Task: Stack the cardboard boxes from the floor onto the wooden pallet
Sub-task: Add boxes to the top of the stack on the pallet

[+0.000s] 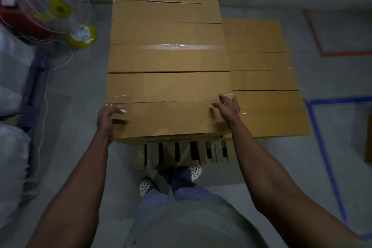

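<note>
- Presently, cardboard boxes (169, 56): brown, taped at the seams, stood in a tall column on the wooden pallet (187, 153); a lower column (261, 78) sat just beside it on the right, touching.
- Nearest top box (169, 115): lay at the near end of the tall column, overhanging the pallet's slatted front.
- Left grip (109, 115): palm was against the box's left side, fingers curled over its top edge, clasping it.
- Right grip (228, 106): fingers were spread and nearly straight, resting on the box's top at its right edge, clasping nothing.
- Shoes (146, 186): white, perforated, stood on the grey floor (80, 86) just before the pallet.
- Fan (58, 10): yellow-hubbed, stood on the floor to the left, well apart from the boxes.
- Blue tape (322, 147) and orange tape (314, 34): lines ran on the floor to the right.
</note>
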The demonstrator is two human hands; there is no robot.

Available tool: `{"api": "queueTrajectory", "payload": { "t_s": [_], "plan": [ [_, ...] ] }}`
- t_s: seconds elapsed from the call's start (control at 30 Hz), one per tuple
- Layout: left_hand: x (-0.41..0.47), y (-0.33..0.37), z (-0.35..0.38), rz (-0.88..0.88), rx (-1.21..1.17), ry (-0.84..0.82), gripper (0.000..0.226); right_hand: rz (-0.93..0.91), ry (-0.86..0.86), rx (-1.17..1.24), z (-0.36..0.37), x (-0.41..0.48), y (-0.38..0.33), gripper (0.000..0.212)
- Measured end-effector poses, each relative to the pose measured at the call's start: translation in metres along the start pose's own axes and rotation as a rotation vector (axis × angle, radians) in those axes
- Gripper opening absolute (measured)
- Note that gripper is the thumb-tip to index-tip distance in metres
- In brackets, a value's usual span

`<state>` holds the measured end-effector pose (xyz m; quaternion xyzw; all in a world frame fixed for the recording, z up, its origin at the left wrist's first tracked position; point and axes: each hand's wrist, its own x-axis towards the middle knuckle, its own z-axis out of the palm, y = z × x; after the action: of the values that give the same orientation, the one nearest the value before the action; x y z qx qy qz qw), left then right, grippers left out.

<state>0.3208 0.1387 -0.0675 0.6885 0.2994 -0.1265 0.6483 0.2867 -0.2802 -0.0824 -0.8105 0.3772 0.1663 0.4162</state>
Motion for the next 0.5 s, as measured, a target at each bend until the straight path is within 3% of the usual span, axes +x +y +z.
{"api": "queueTrajectory", "payload": {
  "t_s": [0.13,0.3,0.5],
  "plan": [
    [-0.001,-0.001,0.001,-0.005,-0.057,-0.032,0.023,-0.002,0.014,0.010,-0.002,-0.002,-0.001,0.057],
    [0.003,-0.007,-0.002,-0.002,-0.070,-0.059,0.040,-0.011,0.055,0.055,-0.006,-0.001,-0.004,0.049],
    [0.008,-0.013,0.000,-0.025,-0.034,-0.034,0.028,0.008,0.075,0.073,-0.002,-0.001,-0.004,0.053]
  ]
}}
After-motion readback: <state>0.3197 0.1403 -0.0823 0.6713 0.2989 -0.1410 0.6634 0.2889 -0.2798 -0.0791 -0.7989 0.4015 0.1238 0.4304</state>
